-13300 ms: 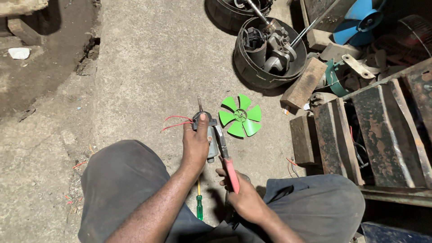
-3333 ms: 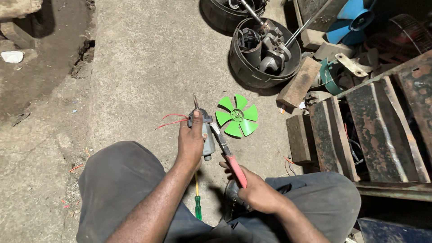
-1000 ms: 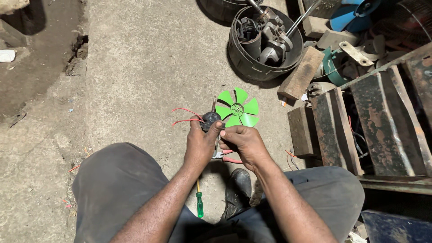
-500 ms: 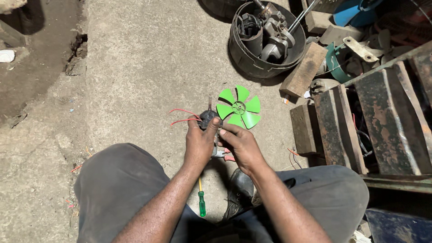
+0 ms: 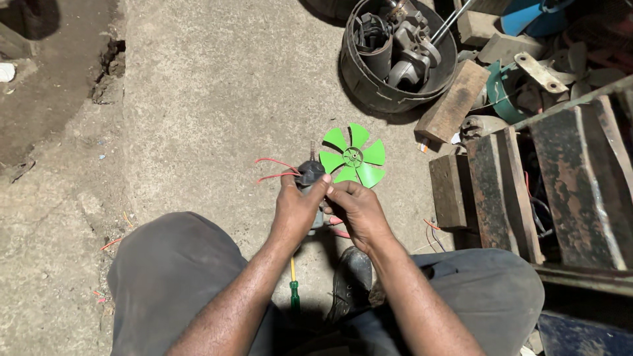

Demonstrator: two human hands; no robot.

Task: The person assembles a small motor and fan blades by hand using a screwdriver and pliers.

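Note:
My left hand (image 5: 295,209) grips a small dark motor (image 5: 310,173), held above the concrete floor. Red wires (image 5: 273,169) trail from its left side, and a thin shaft sticks up from its top. My right hand (image 5: 357,209) closes in from the right, its fingertips pinched on the motor's side. Just beyond the hands, a green plastic fan blade (image 5: 354,157) lies flat on the floor. A screwdriver (image 5: 293,290) with a yellow shaft and green handle lies between my legs. A red tool handle (image 5: 339,231) shows under my right hand, mostly hidden.
A black round tub (image 5: 369,82) of metal parts stands at the back. A wood block (image 5: 452,102), rusty metal bars (image 5: 567,184) and scrap crowd the right side. My dark shoe (image 5: 349,283) rests below the hands. A broken patch of floor (image 5: 109,72) lies at the far left.
My right hand has let go of the red-handled pliers and moved up to the motor. The left hand keeps its hold on the motor, now slightly nearer the green fan.

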